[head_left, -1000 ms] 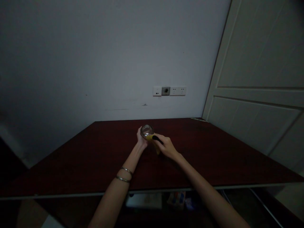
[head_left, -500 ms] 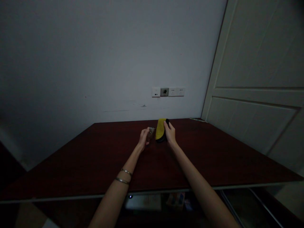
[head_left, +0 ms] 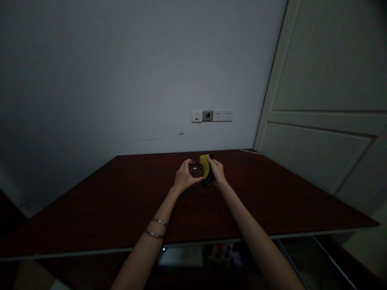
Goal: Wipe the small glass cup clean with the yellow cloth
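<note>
cup [head_left: 196, 170]: clear glass, shiny | cloth [head_left: 205, 164]: soft yellow and black cloth, matt | table [head_left: 121, 209]: dark red wood look, smooth, a bit shiny | bangles [head_left: 157, 228]: shiny metal | sockets [head_left: 223, 116]: white plastic, smooth | door [head_left: 326, 60]: smooth paint, matt

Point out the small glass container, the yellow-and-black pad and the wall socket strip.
small glass container [head_left: 196, 170], head view, on its round top.
yellow-and-black pad [head_left: 204, 164], head view, on its yellow face.
wall socket strip [head_left: 222, 116], head view, on its white faceplate.
</note>
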Available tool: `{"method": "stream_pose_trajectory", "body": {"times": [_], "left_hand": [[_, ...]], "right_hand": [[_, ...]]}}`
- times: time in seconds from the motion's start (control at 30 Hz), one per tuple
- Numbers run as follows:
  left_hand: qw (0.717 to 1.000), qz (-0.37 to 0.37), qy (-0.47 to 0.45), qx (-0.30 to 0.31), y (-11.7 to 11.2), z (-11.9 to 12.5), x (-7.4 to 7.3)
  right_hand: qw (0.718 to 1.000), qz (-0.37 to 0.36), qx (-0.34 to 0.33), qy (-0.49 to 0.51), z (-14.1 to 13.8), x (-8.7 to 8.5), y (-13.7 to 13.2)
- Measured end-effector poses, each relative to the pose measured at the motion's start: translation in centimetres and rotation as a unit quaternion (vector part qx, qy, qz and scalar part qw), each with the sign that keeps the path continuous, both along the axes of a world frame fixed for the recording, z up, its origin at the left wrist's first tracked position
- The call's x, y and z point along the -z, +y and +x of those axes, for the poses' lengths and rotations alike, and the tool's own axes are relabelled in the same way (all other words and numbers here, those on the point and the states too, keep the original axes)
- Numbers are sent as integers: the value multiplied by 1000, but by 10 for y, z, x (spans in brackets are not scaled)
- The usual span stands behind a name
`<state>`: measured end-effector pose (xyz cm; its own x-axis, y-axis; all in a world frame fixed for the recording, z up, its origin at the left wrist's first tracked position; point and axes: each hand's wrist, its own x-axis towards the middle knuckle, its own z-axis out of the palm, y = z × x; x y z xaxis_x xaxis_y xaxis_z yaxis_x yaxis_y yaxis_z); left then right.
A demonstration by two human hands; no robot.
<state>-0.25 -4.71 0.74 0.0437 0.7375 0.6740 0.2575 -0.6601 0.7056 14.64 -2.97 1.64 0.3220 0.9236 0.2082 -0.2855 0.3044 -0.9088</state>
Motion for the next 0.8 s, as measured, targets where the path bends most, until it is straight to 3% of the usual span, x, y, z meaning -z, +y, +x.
{"method": "stream_pose_trajectory", "body": {"times": [0.13, 0.23, 0.37, 0.47, 0.6, 0.8], "left_hand": [[977, 71, 190, -62, 3, -2, 1], [952, 111, 268, -92, 5, -4, 4], [943, 119, 288, -115, 7, -4, 7], [944, 107, 286, -126, 8, -4, 7], [948, 90, 278, -128, 8, -2, 7], [950, 34, 283, -128, 3, -1, 4]], "right_hand": [[995, -9, -36, -90, 6, -3, 10], [990, -39, -68, -118, 8, -4, 20], [982, -100, -156, -26, 6, -3, 27], [969, -90, -230, 28, 2, 1, 23], [971, -20, -227, 71, -7, 8, 14], [955, -95, -267, 85, -10, 15, 12]]}}
